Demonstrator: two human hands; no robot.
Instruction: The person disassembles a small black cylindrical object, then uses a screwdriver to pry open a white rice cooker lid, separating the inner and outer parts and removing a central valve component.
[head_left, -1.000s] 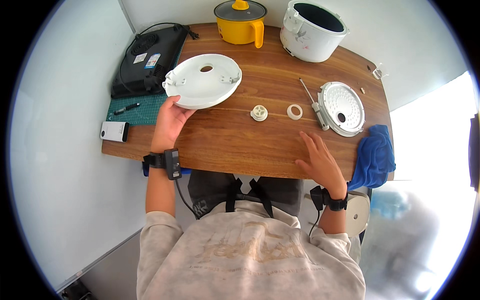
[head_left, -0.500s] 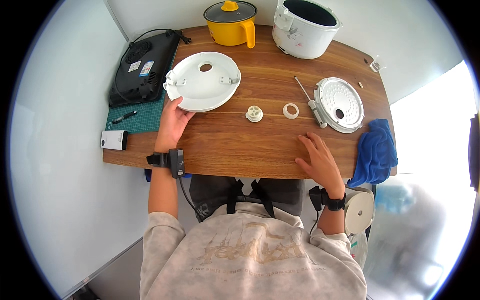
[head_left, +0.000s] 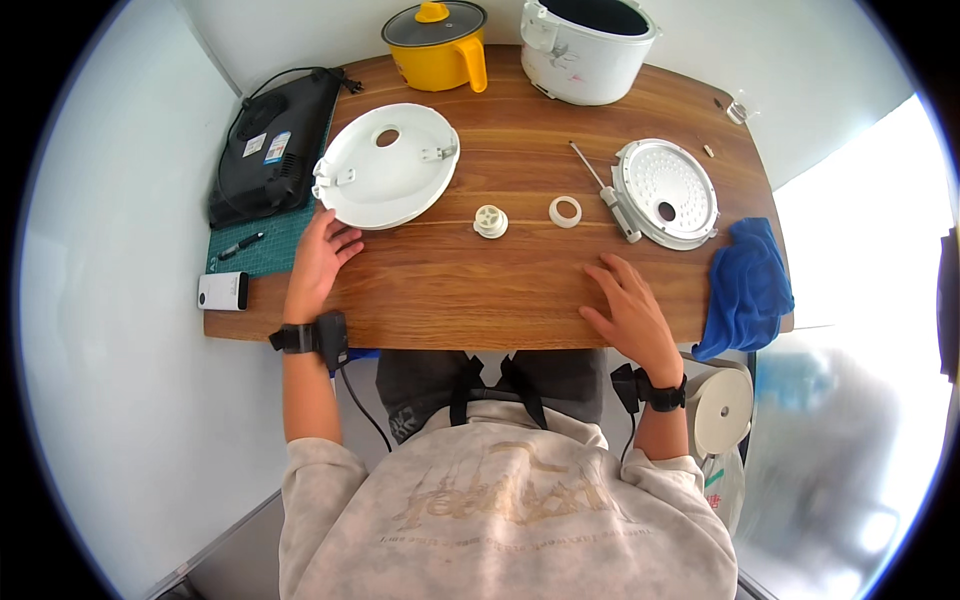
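A white rice cooker lid shell (head_left: 385,180) lies on the table, its inside facing up, with a round hole near its far edge. Just below its near left rim is my left hand (head_left: 318,262), fingers spread and not wrapped round it; a fingertip is close to the rim. My right hand (head_left: 632,318) rests on the wood with fingers apart, holding nothing. Between the hands and farther off sit a cream valve cap (head_left: 490,222) and a white ring (head_left: 565,211). A perforated white inner lid (head_left: 672,190) lies beyond my right hand, a screwdriver (head_left: 590,168) beside it.
At the back stand a yellow pot (head_left: 437,60) and a white rice cooker body (head_left: 580,60). A black appliance (head_left: 270,150) lies on a green cutting mat (head_left: 280,240) at left, near a pen (head_left: 240,246) and a white power bank (head_left: 222,291). A blue cloth (head_left: 748,285) hangs at the right edge.
My left hand has let go of the lid shell and drawn slightly back toward me. My right hand has stayed nearly in place. The whole view has shifted a little.
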